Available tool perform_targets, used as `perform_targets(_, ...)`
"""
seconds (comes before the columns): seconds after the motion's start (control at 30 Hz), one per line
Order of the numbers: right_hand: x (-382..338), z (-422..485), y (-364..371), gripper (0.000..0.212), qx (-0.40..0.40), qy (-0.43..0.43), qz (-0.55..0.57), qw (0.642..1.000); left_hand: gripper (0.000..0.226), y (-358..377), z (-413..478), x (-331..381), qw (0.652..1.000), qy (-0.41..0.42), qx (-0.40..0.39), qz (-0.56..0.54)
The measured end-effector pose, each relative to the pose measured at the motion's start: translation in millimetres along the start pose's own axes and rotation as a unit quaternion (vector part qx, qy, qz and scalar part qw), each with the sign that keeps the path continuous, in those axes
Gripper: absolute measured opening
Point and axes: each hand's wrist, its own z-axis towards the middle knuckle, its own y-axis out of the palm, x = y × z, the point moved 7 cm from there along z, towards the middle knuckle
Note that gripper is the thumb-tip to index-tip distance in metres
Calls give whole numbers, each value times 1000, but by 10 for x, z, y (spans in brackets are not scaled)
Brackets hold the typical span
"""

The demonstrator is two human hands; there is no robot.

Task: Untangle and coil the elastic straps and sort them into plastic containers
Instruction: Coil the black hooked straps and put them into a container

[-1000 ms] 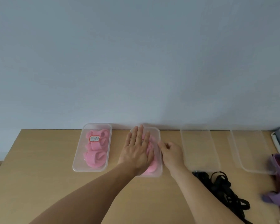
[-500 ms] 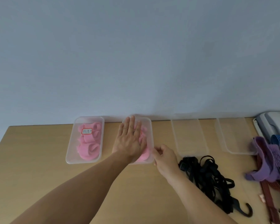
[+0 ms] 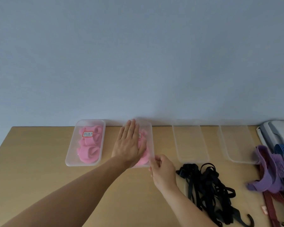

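Four clear plastic containers line the back of the wooden table. The leftmost container (image 3: 69, 154) holds coiled pink straps (image 3: 88, 149) and has a red-bordered label on its lid. My left hand (image 3: 128, 145) lies flat with straight fingers on the lid of the second container (image 3: 150, 136), which also holds pink straps. My right hand (image 3: 162, 171) pinches that container's near right corner. Two containers to the right, the third container (image 3: 190, 143) and the fourth container (image 3: 237, 143), hold nothing. A tangle of black straps (image 3: 208, 190) with hooks lies right of my right forearm.
Purple straps (image 3: 267, 174), blue straps (image 3: 283, 151) and dark red straps (image 3: 270, 208) are piled at the right edge. A white and grey device (image 3: 272, 131) sits at the back right. A blue-grey wall rises right behind the containers.
The view has shifted right, showing more of the strap piles. My left hand's fingers have drawn together on the lid. My right hand has slid from the container's right side down to its near corner.
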Motion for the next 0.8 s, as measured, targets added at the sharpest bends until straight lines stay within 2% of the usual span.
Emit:
perform_targets(0.17,-69,74,4,18,10,9,23,1000,76,130,-133,81,999,0,-18,29)
perform_targets(0.33,-70,162,43,19,-32,12,47,998,71,105,-101,36,999,-3,-11,43)
perform_targets(0.43,-70,201,30,21,-55,3,21,998,71,102,-110,48,999,-4,-17,35)
perform_targets(0.57,-122,226,0,19,-130,10,-10,991,67,10,-81,68,999,-7,-40,37)
perform_targets(0.67,-263,192,-212,21,-129,-42,-87,987,55,-247,-11,117,999,-10,-35,24)
perform_targets(0.8,-450,62,-730,20,-57,-148,-215,964,44,-528,-71,422,999,-20,12,-36)
